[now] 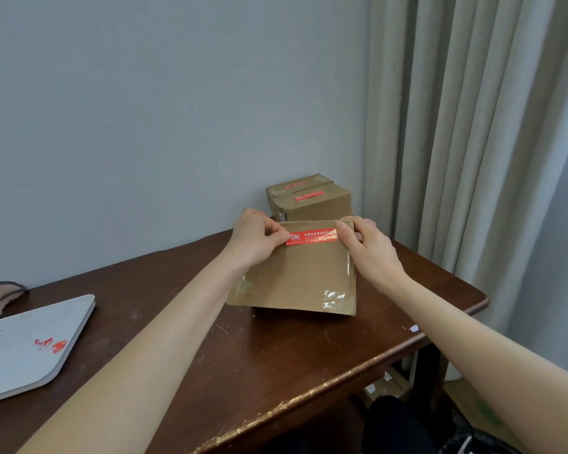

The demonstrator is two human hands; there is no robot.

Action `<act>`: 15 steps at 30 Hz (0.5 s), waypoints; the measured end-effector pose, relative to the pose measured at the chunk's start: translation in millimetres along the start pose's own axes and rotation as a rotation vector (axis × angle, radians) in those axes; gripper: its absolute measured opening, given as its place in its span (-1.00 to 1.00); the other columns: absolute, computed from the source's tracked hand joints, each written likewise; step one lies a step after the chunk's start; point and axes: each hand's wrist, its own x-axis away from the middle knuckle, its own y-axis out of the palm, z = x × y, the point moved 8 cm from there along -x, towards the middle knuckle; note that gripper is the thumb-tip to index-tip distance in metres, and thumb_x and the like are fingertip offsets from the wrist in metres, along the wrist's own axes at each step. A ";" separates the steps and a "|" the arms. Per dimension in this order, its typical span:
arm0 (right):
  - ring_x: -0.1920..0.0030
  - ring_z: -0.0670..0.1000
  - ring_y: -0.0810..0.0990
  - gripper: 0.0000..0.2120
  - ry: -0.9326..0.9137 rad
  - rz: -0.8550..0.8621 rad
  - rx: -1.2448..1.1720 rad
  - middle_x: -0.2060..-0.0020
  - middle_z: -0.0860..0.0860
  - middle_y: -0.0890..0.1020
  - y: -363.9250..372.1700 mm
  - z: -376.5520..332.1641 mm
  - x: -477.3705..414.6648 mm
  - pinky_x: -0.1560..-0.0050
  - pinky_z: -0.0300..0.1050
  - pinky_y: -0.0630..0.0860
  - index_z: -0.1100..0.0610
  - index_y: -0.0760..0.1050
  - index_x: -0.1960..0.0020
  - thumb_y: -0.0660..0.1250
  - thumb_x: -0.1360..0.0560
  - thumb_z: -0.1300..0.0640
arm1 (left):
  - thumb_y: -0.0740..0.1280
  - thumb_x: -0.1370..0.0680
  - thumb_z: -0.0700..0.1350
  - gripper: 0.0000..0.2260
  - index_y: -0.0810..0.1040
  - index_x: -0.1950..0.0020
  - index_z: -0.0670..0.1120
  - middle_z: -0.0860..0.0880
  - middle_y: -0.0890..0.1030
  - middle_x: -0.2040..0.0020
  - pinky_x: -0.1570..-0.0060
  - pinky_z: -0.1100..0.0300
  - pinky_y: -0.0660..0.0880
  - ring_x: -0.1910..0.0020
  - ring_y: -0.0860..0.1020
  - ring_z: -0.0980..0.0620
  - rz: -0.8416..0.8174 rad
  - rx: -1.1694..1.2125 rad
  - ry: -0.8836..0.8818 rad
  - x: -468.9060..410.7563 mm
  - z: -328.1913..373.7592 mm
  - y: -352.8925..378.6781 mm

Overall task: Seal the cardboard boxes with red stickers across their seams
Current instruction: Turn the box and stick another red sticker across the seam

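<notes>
Worktop [276, 362] carries the cardboard box [295, 276] between your hands. Your left hand [254, 239] pinches the left end of the red sticker [312, 236]; your right hand [369, 249] grips the box's far corner, thumb on the sticker's right end. Step in hand: likely sticker placement. Next, press it flat across the seam. Beyond your hands stand two sealed boxes [312, 199].

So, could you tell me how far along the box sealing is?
Done: the two back boxes carry red strips on top. In hand: the left hand pinches one end of a red sticker on the front box; the right hand thumbs down the other. Left: smoothing it down; boxes under the table can't be judged.
</notes>
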 end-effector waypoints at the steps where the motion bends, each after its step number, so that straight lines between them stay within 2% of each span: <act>1: -0.01 0.00 0.52 -0.77 -0.002 0.000 0.000 0.12 -0.15 0.50 0.1 0.1 0.0 -0.01 0.01 0.41 -0.10 0.46 0.02 0.09 -0.60 -0.18 | 0.37 -0.53 -0.09 -0.83 0.68 0.12 -0.18 -0.05 0.48 -0.02 0.07 0.16 0.41 -0.01 0.46 0.01 0.000 0.000 0.003 1.3 1.7 -0.7; 4: -0.01 0.01 0.52 -0.76 -0.006 0.001 0.002 0.10 -0.12 0.52 -0.2 0.6 0.5 -0.02 0.02 0.43 -0.11 0.45 0.02 0.08 -0.60 -0.19 | 0.36 -0.54 -0.11 -0.82 0.67 0.06 -0.21 0.01 0.41 0.02 0.06 0.19 0.36 -0.01 0.42 0.05 0.006 0.002 0.000 3.1 3.4 -1.7; 8: -0.01 0.00 0.52 -0.77 -0.014 -0.003 0.002 0.08 -0.10 0.52 -0.3 -2.3 1.3 0.04 -0.03 0.38 -0.08 0.43 0.04 0.08 -0.61 -0.16 | 0.37 -0.53 -0.09 -0.82 0.68 0.10 -0.19 -0.03 0.48 0.02 0.10 0.19 0.38 -0.03 0.47 -0.01 -0.008 0.000 -0.002 0.8 0.8 0.0; 12: -0.02 0.01 0.51 -0.75 -0.012 -0.004 0.005 0.09 -0.12 0.51 -0.2 -1.4 1.0 -0.01 -0.01 0.40 -0.08 0.45 0.02 0.08 -0.60 -0.17 | 0.38 -0.53 -0.09 -0.83 0.68 0.10 -0.18 -0.05 0.48 -0.01 0.11 0.21 0.36 -0.03 0.46 0.02 -0.003 0.004 -0.013 -1.4 -2.8 1.0; 15: -0.01 0.02 0.51 -0.76 -0.010 -0.001 0.005 0.11 -0.14 0.50 -0.2 -0.9 0.5 0.00 0.01 0.40 -0.09 0.43 0.08 0.08 -0.60 -0.17 | 0.38 -0.53 -0.10 -0.83 0.68 0.10 -0.19 -0.05 0.47 -0.01 0.09 0.19 0.36 -0.04 0.45 0.02 0.002 0.002 -0.009 -1.3 -2.1 0.5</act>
